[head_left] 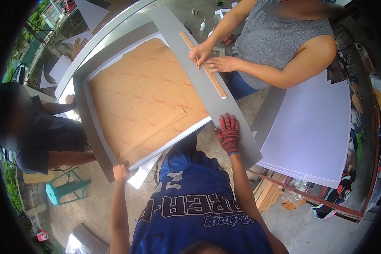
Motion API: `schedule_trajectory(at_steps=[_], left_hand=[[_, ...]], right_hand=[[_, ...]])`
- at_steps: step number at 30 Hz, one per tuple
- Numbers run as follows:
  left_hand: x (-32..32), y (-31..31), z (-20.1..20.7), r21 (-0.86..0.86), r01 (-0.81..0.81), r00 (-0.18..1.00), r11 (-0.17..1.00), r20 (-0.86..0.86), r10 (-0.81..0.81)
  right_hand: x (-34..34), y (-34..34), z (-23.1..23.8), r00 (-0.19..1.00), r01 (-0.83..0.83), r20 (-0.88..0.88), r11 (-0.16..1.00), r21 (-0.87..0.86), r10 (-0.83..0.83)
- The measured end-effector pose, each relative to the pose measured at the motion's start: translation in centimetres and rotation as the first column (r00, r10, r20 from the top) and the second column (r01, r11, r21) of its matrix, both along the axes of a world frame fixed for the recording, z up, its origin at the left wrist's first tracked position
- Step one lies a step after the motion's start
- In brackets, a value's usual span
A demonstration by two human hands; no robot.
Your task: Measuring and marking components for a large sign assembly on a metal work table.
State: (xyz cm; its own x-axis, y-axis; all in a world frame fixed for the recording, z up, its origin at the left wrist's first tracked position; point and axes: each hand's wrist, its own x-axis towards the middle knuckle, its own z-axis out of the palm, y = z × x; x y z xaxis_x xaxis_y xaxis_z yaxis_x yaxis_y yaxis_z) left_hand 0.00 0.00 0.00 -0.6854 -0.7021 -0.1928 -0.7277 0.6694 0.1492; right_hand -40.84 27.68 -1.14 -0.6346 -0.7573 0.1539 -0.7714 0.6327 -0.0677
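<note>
A large panel faced with brown printed paper (144,93) lies in front of me, with a wide grey strip (237,146) along its right side and another grey strip (98,139) along its left. My bare left hand (122,172) is closed round the panel's near left corner. In a red and black knit glove, my right hand (228,134) rests flat on the right grey strip, fingers spread. Farther up that strip, a co-worker's hands hold a pencil (197,62) and press down a narrow wooden strip (216,84). A thin wooden batten (156,131) lies across the brown paper.
Another person (55,139) stands at the left with arms at the panel's edge. White sheets (307,131) are stacked at the right, above a rack with wood pieces (269,190). A green stool (65,186) stands lower left; a small white bottle (202,25) is at the top.
</note>
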Motion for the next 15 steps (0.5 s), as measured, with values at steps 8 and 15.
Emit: schedule_trajectory(at_steps=[8,15], left_hand=[[0.3,0.5,-0.5,0.005,-0.052,0.998,0.999,-0.025,0.052],[0.0,0.6,0.2,0.039,-0.075,0.997,0.996,0.035,0.074]], right_hand=[[-0.4,-3.6,2.2,0.998,-0.017,0.06,0.988,0.155,0.008],[-0.7,-5.1,2.0,0.999,-0.038,0.029,0.982,0.183,0.033]])
